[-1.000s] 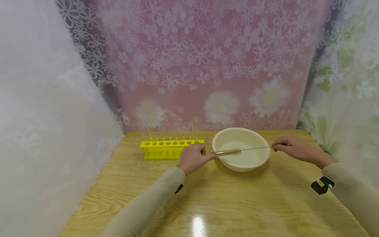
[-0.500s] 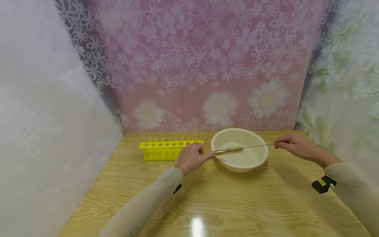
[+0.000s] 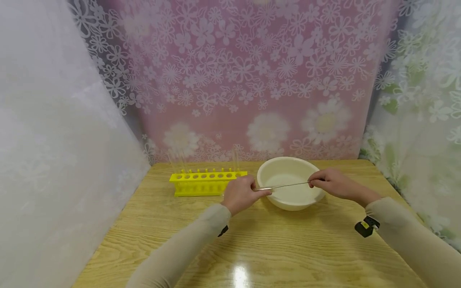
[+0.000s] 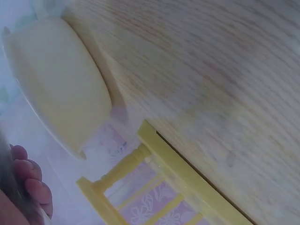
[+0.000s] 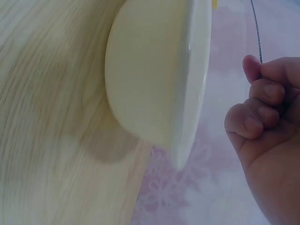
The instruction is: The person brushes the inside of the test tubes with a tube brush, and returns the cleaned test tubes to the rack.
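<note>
My left hand point(image 3: 242, 195) grips a clear glass test tube point(image 3: 265, 188), its mouth turned right over the left side of a cream basin point(image 3: 290, 204). Across the basin, my right hand point(image 3: 333, 185) pinches the twisted wire handle of a test tube brush point(image 3: 293, 184) between thumb and forefinger. The wire runs into the tube's mouth; the bristles are hardly visible there, and the left hand hides much of the tube. In the right wrist view, the brush wire point(image 5: 257, 30) rises from the fingertips of the right hand point(image 5: 267, 112), whose other fingers are curled.
A yellow test tube rack point(image 3: 194, 188) stands left of the basin, close behind the left hand. Several clear glass tubes point(image 3: 235, 160) stand in its end holes. The wooden table point(image 3: 288, 248) meets a pink flowered curtain point(image 3: 266, 80) at the back.
First the right hand drew the brush slightly outward, baring more bristles. Since then it has moved left, pushing the bristles into the tube. The left hand has shifted slightly right.
</note>
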`<state>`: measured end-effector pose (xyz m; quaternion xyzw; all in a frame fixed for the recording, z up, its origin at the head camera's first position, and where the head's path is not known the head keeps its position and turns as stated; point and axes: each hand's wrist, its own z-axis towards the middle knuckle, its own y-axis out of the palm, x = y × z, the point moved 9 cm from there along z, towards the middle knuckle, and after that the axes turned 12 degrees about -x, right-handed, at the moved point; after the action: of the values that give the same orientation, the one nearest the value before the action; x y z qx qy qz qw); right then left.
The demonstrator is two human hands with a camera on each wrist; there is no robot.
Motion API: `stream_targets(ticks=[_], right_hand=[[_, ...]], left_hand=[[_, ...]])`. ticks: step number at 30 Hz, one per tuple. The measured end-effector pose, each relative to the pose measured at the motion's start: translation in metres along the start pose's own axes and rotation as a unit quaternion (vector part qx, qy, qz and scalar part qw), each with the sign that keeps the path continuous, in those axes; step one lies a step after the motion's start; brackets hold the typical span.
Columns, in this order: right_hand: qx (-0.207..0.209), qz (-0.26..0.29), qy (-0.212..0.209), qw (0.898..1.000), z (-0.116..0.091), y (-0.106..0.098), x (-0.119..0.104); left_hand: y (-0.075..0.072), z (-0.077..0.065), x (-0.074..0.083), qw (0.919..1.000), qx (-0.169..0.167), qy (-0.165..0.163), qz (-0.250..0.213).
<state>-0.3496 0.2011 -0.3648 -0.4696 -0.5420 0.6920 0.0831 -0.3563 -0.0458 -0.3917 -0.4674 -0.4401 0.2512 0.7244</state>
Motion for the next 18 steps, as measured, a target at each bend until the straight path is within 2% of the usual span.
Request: stream_targets(ticks=[8, 12, 18], right_hand=[[-0.03, 0.02, -0.028, 0.999, 0.033, 0.025, -0.017], [-0.034, 0.023, -0.034, 0.999, 0.033, 0.029, -0.019], [-0.028, 0.024, -0.046, 0.998, 0.031, 0.025, -0.019]], left_hand=[[0.006, 0.002, 0.008, 1.0, 0.0, -0.001, 0.005], [0.007, 0.001, 0.005, 0.9999, -0.007, -0.012, 0.001], [0.005, 0.001, 0.003, 0.9999, -0.007, -0.011, -0.003]])
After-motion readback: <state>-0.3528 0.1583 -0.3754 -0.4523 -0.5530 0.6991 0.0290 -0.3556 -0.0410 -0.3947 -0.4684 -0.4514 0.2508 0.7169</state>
